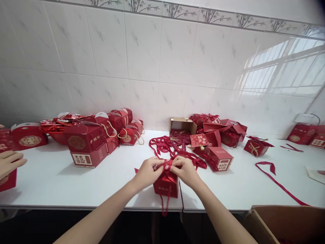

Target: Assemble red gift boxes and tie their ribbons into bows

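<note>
A small red gift box [165, 187] stands upright near the table's front edge, with a red ribbon [166, 166] on its top. My left hand [149, 172] pinches the ribbon from the left. From the right, my right hand [185, 169] pinches it too, and the fingertips of both hands nearly meet above the lid. A looped red cord [165, 208] hangs down the box's front past the table edge. Just behind lies a tangle of red ribbons [162, 145].
Stacked red gift boxes [87, 159] stand on the left, more red boxes [222, 159] at the right. An open cardboard box [183, 125] is at the back. Another person's hand [11, 162] is at the far left. A carton [291, 220] sits at the front right.
</note>
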The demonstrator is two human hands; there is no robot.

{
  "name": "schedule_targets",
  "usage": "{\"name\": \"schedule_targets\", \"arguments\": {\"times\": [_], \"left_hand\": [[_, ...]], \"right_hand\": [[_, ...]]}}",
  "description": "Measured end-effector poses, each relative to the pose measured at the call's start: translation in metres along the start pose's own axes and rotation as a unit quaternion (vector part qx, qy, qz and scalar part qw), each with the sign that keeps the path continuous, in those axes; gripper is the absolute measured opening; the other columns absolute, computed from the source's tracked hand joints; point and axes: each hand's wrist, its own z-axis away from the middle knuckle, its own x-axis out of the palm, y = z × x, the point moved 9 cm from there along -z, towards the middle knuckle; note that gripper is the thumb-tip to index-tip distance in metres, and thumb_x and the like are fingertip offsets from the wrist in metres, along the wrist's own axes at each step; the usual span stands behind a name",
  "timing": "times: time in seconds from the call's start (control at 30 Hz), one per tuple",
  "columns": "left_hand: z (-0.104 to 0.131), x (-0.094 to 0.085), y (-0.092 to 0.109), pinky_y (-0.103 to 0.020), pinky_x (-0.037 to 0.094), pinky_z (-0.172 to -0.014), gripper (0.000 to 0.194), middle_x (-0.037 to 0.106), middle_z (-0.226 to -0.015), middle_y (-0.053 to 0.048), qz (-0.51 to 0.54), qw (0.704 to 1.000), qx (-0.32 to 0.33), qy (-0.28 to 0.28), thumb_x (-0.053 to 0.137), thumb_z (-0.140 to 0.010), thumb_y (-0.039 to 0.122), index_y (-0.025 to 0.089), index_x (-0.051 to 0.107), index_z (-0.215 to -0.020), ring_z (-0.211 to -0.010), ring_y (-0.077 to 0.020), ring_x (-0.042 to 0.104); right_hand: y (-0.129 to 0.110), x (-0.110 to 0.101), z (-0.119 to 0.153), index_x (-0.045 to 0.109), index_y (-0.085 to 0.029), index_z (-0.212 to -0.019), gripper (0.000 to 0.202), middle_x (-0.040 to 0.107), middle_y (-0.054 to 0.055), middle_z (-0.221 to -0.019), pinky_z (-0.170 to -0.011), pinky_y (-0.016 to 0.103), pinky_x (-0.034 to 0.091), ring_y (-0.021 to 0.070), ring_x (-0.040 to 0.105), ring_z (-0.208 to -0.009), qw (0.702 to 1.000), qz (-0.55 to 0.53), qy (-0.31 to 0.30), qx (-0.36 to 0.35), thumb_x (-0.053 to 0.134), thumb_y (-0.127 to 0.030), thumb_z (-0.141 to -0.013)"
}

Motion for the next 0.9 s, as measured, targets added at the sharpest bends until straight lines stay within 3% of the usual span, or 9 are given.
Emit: {"name": "schedule_targets", "arguments": {"times": [0.1,0.2,0.33,0.4,0.57,0.73,0.9], "left_hand": [[0.008,0.003,0.013,-0.033,0.045,-0.080,0.021,0.052,-0.098,-0.008,-0.088,0.991,0.079,0.059,0.049,-0.083,0.020,0.020,0.070,-0.085,-0.088,-0.0215,0.053],[0.015,0.007,0.019,-0.034,0.049,-0.076,0.029,0.050,-0.109,-0.011,-0.167,0.972,0.145,0.078,0.044,-0.083,0.012,0.019,0.068,-0.098,-0.087,-0.0202,0.056],[0.021,0.002,0.020,-0.033,0.050,-0.077,0.032,0.045,-0.123,-0.012,-0.154,0.960,0.212,0.095,0.044,-0.087,0.011,0.022,0.068,-0.105,-0.079,-0.0146,0.053],[0.019,0.002,0.021,-0.032,0.049,-0.074,0.030,0.046,-0.123,-0.011,-0.138,0.959,0.237,0.068,0.045,-0.089,0.012,0.023,0.071,-0.100,-0.077,-0.0133,0.051],[-0.003,0.004,0.012,-0.029,0.049,-0.071,0.020,0.050,-0.118,-0.010,-0.076,0.979,0.190,-0.020,0.055,-0.085,0.016,0.020,0.075,-0.082,-0.072,-0.0106,0.051],[-0.014,0.002,-0.001,-0.025,0.050,-0.065,0.011,0.052,-0.111,-0.007,-0.058,0.988,0.144,-0.013,0.063,-0.079,0.020,0.018,0.073,-0.075,-0.068,-0.0089,0.053],[-0.005,-0.010,-0.004,-0.025,0.049,-0.063,0.012,0.050,-0.111,-0.009,-0.083,0.991,0.108,0.018,0.056,-0.082,0.023,0.017,0.066,-0.078,-0.080,-0.0146,0.056]], "right_hand": [[0.007,0.012,-0.002,0.067,-0.018,-0.052,0.022,0.055,0.001,-0.061,-0.059,0.028,0.039,0.0148,0.050,-0.060,0.999,-0.025,-0.026,0.032,0.072,-0.033,-0.067],[0.009,0.015,-0.002,0.067,-0.017,-0.053,0.016,0.056,0.000,-0.062,-0.060,0.027,0.039,0.0143,0.050,-0.062,0.996,-0.049,-0.046,0.060,0.071,-0.027,-0.065],[0.010,0.013,-0.001,0.065,-0.016,-0.055,0.009,0.055,-0.001,-0.062,-0.058,0.025,0.037,0.0116,0.047,-0.061,0.988,-0.070,-0.098,0.095,0.065,-0.020,-0.063],[0.012,0.016,-0.002,0.063,-0.016,-0.054,0.006,0.052,-0.003,-0.057,-0.055,0.024,0.033,0.0100,0.044,-0.057,0.980,-0.075,-0.147,0.112,0.065,-0.018,-0.059],[0.018,0.022,-0.008,0.061,-0.016,-0.054,0.003,0.049,-0.005,-0.055,-0.050,0.022,0.028,0.0079,0.039,-0.054,0.964,-0.070,-0.218,0.132,0.064,-0.015,-0.056],[0.021,0.023,-0.011,0.064,-0.016,-0.056,0.012,0.055,-0.001,-0.063,-0.055,0.024,0.035,0.0114,0.047,-0.062,0.969,-0.061,-0.210,0.117,0.072,-0.025,-0.058],[0.027,0.010,-0.010,0.060,-0.016,-0.053,0.016,0.058,0.000,-0.067,-0.055,0.024,0.038,0.0115,0.050,-0.060,0.979,-0.027,-0.170,0.106,0.069,-0.025,-0.063]]}}
